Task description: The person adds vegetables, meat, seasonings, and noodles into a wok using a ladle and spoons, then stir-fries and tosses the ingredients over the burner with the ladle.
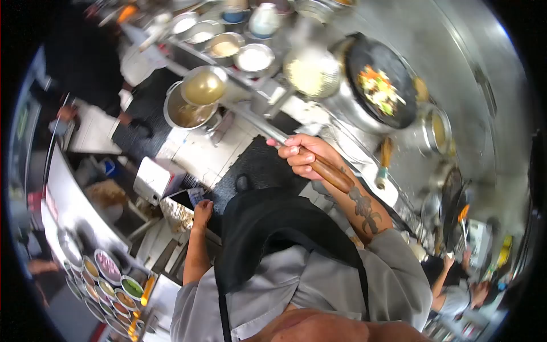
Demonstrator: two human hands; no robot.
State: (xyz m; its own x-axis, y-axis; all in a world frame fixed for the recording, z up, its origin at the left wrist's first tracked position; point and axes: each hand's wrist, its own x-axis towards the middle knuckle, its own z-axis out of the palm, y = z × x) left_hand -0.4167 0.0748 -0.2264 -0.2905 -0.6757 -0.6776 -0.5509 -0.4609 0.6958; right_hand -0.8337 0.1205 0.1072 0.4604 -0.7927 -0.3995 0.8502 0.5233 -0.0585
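Observation:
My right hand is closed round the wooden handle of a long metal ladle. Its round bowl holds yellowish liquid and hangs over the rim of a metal pot with brownish liquid in it. Down at the left, my left hand has its fingers curled beside a small blue patch and a dark open box; what it grips is too small to make out. To the right, a dark wok carries chopped vegetables in orange, white and green.
Bowls of pale ingredients line the back counter. A strainer with yellowish food sits beside the wok. A wooden-handled tool lies at the stove edge. Containers of cut ingredients stand lower left. Other people are at left and lower right.

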